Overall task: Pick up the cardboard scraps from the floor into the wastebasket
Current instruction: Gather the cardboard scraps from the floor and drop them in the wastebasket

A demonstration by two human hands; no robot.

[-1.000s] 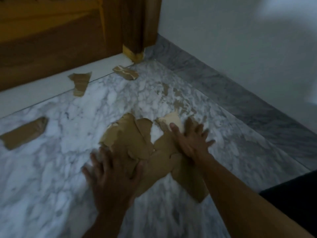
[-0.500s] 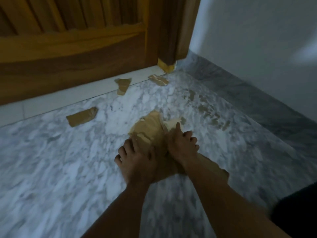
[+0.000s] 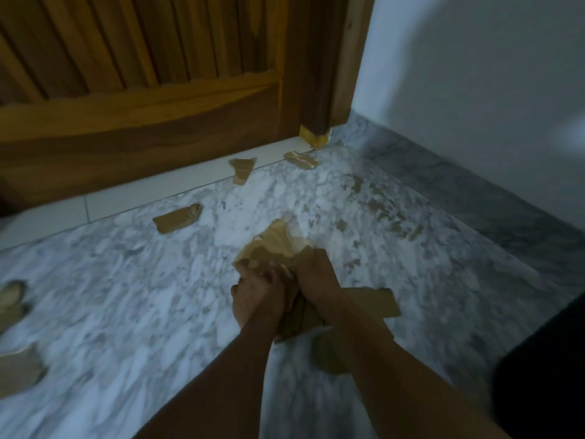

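The left hand (image 3: 258,301) and right hand (image 3: 316,280), side by side, both grip a bunch of cardboard (image 3: 275,245) down on the marble floor (image 3: 126,280). From it a loose scrap (image 3: 179,218) lies at ten o'clock, two small scraps (image 3: 242,169) at twelve by the door (image 3: 142,122), torn pieces (image 3: 19,372) at eight.

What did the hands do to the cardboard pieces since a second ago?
A second ago both hands lay spread flat on the pile of cardboard scraps. The left hand and the right hand have slid toward each other, bunching the pile, and now grip it between them. The long scrap and the small scraps by the wooden door stayed where they were.
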